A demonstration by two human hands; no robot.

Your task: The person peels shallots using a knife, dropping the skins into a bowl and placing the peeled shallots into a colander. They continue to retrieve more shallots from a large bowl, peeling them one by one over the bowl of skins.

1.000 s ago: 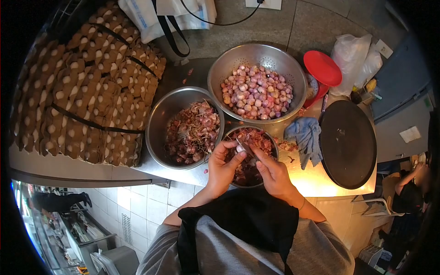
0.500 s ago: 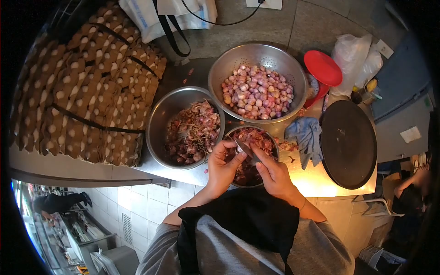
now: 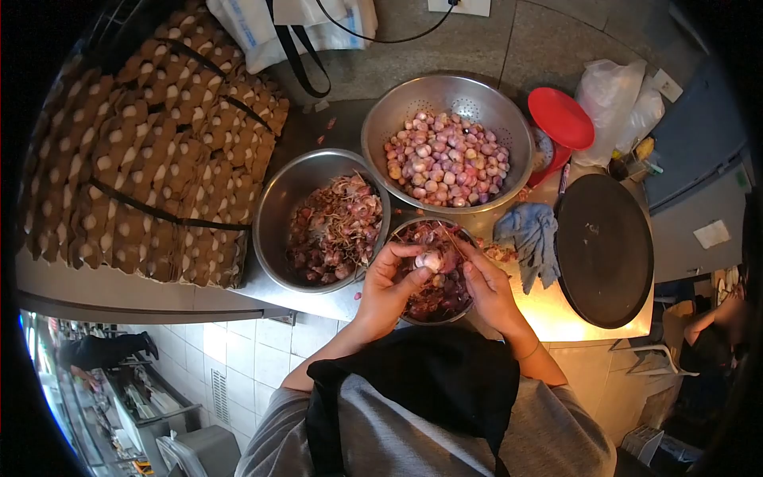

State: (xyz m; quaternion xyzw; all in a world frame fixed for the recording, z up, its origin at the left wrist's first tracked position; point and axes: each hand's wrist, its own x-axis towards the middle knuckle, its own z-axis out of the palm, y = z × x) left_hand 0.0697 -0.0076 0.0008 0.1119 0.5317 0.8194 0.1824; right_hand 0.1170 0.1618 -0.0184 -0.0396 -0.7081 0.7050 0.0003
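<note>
My left hand pinches a pale pink shallot between thumb and fingers, above a small metal bowl of reddish-brown skins and shallots. My right hand is closed close to the shallot's right side. The knife seen in it in the earlier frame is mostly hidden now; a thin edge by the fingertips may be its blade. To the left, a metal bowl holds loose skins and roots. Behind both bowls, a large perforated colander holds many shallots.
Stacked egg trays bound with black straps stand at the left. On the right are a blue cloth, a black round tray, a red scale and plastic bags. Other people appear at the far left and far right edges.
The knife blade has left the shallot and barely shows. My right hand has shifted slightly right, and the shallot now faces up more openly in my left fingers.
</note>
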